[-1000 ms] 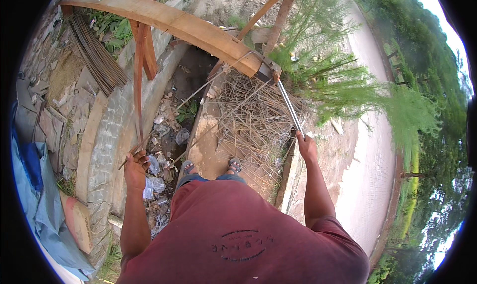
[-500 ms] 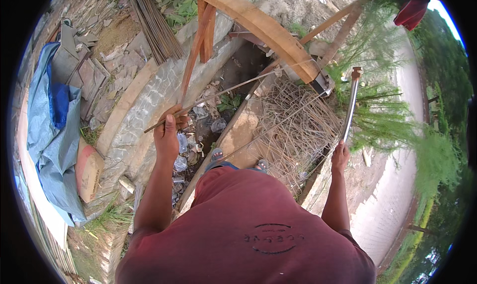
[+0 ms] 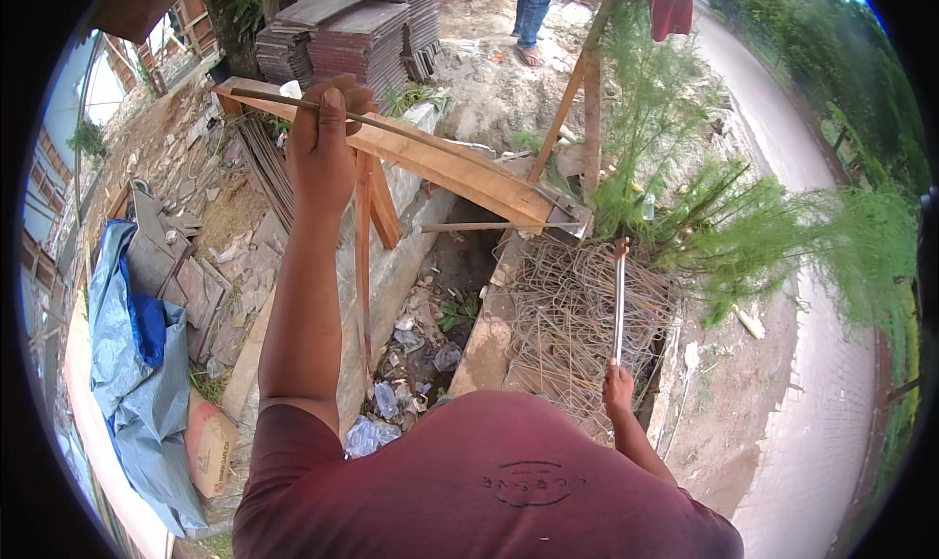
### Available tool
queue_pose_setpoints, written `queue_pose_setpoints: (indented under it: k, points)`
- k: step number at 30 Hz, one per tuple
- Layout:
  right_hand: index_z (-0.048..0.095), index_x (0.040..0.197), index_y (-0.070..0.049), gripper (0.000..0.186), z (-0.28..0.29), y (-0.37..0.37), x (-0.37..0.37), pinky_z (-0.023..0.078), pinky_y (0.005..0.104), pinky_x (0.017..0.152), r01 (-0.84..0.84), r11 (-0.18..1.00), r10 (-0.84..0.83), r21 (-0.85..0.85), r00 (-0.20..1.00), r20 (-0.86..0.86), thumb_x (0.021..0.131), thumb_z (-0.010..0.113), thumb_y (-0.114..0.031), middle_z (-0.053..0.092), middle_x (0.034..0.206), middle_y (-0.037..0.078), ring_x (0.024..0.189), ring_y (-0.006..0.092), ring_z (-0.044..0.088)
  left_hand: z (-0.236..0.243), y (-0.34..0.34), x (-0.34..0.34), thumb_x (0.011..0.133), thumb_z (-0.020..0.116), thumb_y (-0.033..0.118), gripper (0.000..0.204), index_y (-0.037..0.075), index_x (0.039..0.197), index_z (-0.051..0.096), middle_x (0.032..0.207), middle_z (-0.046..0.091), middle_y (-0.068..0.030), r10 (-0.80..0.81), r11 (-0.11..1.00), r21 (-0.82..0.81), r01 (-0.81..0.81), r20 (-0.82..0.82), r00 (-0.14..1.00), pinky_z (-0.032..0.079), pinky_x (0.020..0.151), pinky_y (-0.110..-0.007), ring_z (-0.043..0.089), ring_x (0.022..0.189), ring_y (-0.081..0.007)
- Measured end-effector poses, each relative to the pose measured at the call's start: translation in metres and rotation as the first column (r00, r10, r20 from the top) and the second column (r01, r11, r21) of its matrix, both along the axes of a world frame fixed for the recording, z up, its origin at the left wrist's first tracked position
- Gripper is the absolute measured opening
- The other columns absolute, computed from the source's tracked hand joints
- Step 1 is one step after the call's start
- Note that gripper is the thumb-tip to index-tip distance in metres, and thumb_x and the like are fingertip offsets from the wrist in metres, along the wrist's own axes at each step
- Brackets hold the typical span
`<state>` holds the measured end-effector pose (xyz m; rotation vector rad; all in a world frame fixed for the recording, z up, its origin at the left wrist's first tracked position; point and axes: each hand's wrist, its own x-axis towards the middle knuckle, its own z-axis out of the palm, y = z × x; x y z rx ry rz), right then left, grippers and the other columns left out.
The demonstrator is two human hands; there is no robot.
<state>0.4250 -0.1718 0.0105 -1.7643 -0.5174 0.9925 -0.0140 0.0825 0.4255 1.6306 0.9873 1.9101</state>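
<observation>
The left hand (image 3: 325, 138) is raised high with its fingers curled tight around a thin steel rod (image 3: 391, 127), which runs rightward above a sloping wooden plank (image 3: 460, 168). The right hand (image 3: 617, 387) is closed around the lower end of a metal pipe (image 3: 619, 300) that stands nearly upright over a heap of bent wire loops (image 3: 572, 314). A rubbish-filled trench (image 3: 430, 334) lies between the arms, a blue tarpaulin (image 3: 132, 363) at far left, stacked tiles (image 3: 362, 31) beyond, and a feathery bush (image 3: 704, 226) beside the pipe.

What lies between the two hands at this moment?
In the head view, between the left hand gripping a thin rod and the right hand holding a metal bar lie the wooden trestle and a litter-strewn ditch.
</observation>
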Motion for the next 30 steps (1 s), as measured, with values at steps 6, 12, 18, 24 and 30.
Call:
queue_pose_setpoints:
  k: [6, 12, 18, 24, 30]
  points:
    - [0.047, 0.072, -0.01, 0.035, -0.002, -0.061, 0.038, 0.029, 0.0249, 0.035, 0.147, 0.989, -0.144, -0.017, 0.984, 0.101, 0.089, 0.061, -0.037, 0.042, 0.052, -0.002, 0.04, 0.0074, 0.038, 0.04, 0.032, 0.125, 0.1, 0.041, 0.023, 0.027, 0.003, 0.112, 0.055, 0.091, 0.067, -0.011, -0.111, 0.981, 0.133, 0.144, -0.23, 0.967, 0.048, 0.077, -0.03, 0.064, 0.086, -0.0184]
    - [0.046, 0.072, -0.009, 0.025, 0.094, -0.043, 0.124, 0.029, 0.0237, 0.042, 0.341, 0.768, -0.548, 0.541, 0.787, 0.282, 0.087, 0.064, -0.016, 0.039, 0.057, -0.005, 0.047, 0.005, 0.037, 0.037, 0.061, 0.303, 0.099, 0.043, 0.03, 0.031, 0.004, 0.109, 0.057, 0.079, 0.065, -0.0079, -0.254, 0.924, 0.151, 0.351, -0.444, 0.859, 0.046, 0.068, -0.031, 0.062, 0.074, -0.0165]
    - [0.05, 0.082, -0.005, 0.02, 0.214, -0.068, 0.174, 0.037, 0.0217, 0.043, 0.338, 0.616, -0.619, 0.712, 0.767, 0.171, 0.09, 0.062, -0.018, 0.047, 0.058, -0.001, 0.047, 0.0068, 0.045, -0.038, 0.061, 0.4, 0.093, 0.055, 0.026, 0.024, 0.003, 0.085, 0.057, 0.064, 0.057, -0.0159, -0.264, 0.921, 0.04, 0.387, -0.668, 0.696, 0.043, 0.055, -0.041, 0.06, 0.062, -0.0333]
    - [0.058, 0.088, -0.001, 0.021, 0.272, -0.138, 0.191, 0.039, 0.0218, 0.048, 0.393, 0.714, -0.657, 0.58, 0.664, 0.358, 0.088, 0.065, -0.021, 0.049, 0.063, -0.002, 0.053, 0.007, 0.047, -0.053, 0.02, 0.461, 0.091, 0.056, 0.031, 0.028, 0.005, 0.081, 0.057, 0.068, 0.055, -0.0166, -0.311, 0.817, 0.046, 0.575, -0.805, 0.506, 0.043, 0.058, -0.043, 0.057, 0.066, -0.0351]
    - [0.063, 0.099, -0.001, 0.025, 0.295, -0.102, 0.183, 0.046, 0.0335, 0.082, 0.317, 0.85, -0.525, 0.42, 0.461, 0.715, 0.084, 0.068, -0.02, 0.063, 0.093, 0.007, 0.098, 0.0226, 0.058, -0.044, -0.02, 0.47, 0.088, 0.057, 0.031, 0.022, 0.01, 0.086, 0.061, 0.074, 0.059, -0.0121, -0.053, 0.723, -0.017, 0.69, -0.998, 0.031, 0.047, 0.064, -0.044, 0.061, 0.074, -0.0342]
